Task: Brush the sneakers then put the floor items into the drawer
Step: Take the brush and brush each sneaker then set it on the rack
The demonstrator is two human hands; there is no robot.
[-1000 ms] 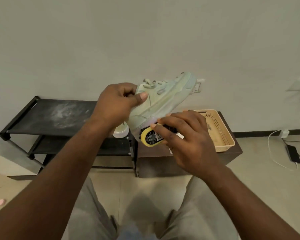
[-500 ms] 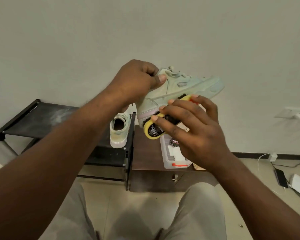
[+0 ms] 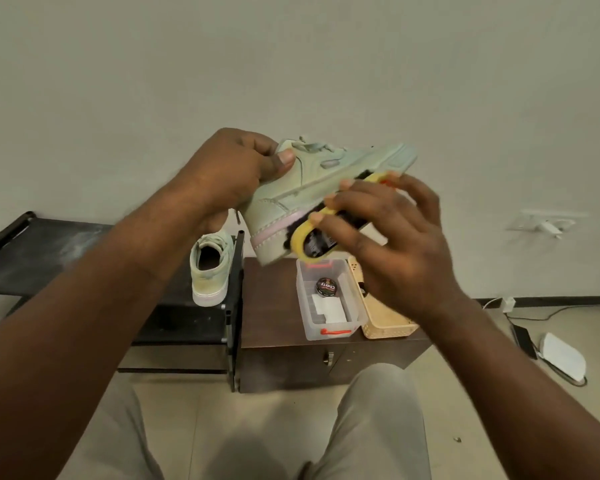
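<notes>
Left hand (image 3: 236, 174) grips the heel end of a pale green sneaker (image 3: 326, 188), held in the air over the dark cabinet (image 3: 271, 344). Right hand (image 3: 392, 244) closes around a yellow-backed brush (image 3: 309, 237), black bristles against the sneaker's side. Sneaker: pink strip above the sole, scuffed. Second sneaker (image 3: 212, 271) stands on the black rack (image 3: 49, 258).
</notes>
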